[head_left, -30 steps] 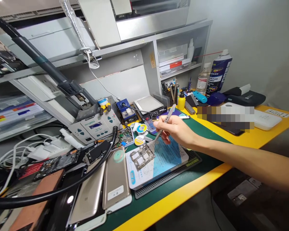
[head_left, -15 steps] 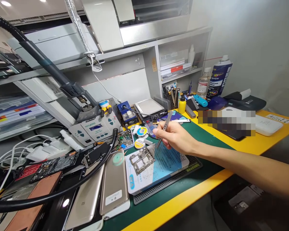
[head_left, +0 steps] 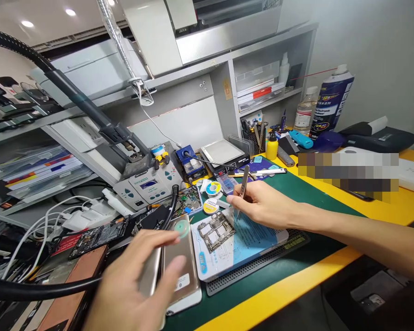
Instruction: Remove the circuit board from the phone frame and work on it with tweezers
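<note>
Between the thumb and fingers of my right hand [head_left: 258, 200] are metal tweezers [head_left: 244, 184], tips pointing down. They hover by the right edge of a phone logic board [head_left: 216, 231], which lies on a white and blue box [head_left: 251, 248]. My left hand [head_left: 138, 280], slightly blurred, is in the air at the lower left. Its thumb and fingers are apart with nothing between them. Behind it are phone back covers, one a gold-brown panel [head_left: 179, 248] with a round green piece [head_left: 182, 228] on it.
A black hose [head_left: 48, 289] crosses the left side, beside stacked phone parts. Behind stand a grey rework station [head_left: 148, 186], solder spools [head_left: 213, 188], a yellow bottle [head_left: 272, 147] and a spray can [head_left: 333, 103]. A perforated dark mat [head_left: 258, 266] lies under the box.
My left hand has come into view from the lower left. The right hand's tweezers are still held, now more upright. The whole scene has shifted right in the view.
</note>
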Tool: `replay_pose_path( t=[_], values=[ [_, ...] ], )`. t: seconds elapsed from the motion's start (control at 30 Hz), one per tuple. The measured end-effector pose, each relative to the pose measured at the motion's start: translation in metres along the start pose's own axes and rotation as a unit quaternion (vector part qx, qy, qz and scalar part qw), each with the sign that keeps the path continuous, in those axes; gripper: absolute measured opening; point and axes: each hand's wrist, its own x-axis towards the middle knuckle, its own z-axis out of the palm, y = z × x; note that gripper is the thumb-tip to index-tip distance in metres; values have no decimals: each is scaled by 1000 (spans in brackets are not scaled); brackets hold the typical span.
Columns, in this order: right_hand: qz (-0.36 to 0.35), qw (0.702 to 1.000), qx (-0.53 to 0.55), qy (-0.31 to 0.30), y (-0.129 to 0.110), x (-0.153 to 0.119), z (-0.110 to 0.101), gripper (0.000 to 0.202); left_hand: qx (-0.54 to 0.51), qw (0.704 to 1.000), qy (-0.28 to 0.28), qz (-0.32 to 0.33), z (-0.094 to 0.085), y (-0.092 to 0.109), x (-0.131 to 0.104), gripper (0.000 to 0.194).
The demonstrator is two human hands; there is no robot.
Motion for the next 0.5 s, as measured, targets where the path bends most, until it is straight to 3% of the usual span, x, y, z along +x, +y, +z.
replay_pose_path(
  t=[0.07,0.23,0.5],
  values=[
    [13,1000,-15,-7,2,1,0,42,18,996,-70,48,14,9,21,33],
    [30,998,-43,-18,1,1,-2,49,39,988,-134,71,37,15,44,53],
    [48,998,-24,-35,-1,-3,-2,50,9,988,-131,77,42,6,44,51]
  ],
)
